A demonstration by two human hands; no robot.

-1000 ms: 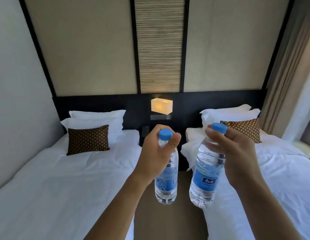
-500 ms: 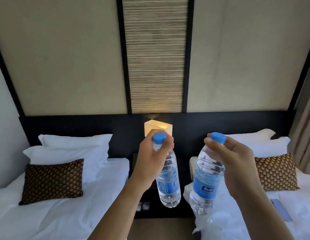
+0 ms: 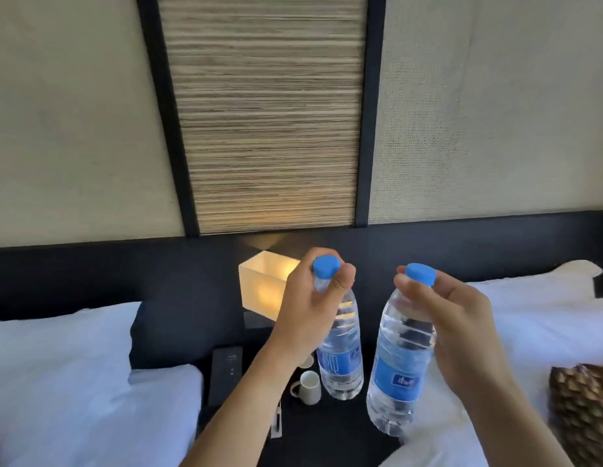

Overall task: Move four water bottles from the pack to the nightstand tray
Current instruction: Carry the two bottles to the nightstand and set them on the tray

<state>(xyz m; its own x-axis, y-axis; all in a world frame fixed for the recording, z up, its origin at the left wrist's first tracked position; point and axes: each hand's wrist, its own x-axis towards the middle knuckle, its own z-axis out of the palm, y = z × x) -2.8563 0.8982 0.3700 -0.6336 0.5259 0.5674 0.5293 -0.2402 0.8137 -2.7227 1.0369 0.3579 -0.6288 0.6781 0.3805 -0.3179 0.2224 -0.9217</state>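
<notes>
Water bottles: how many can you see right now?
2. One water bottle hangs from the left hand, gripped at its neck. The other bottle hangs from the right hand above the dark nightstand. The pack is out of view, so more may exist.

Not much room on the nightstand (image 3: 327, 429). A white cup (image 3: 308, 387) stands near the middle with a second cup (image 3: 307, 361) just behind it, and a lit lamp (image 3: 264, 284) blocks the back edge. A dark remote (image 3: 226, 374) lies along the left edge. The front right part looks bare, squeezed between the two beds.
</notes>
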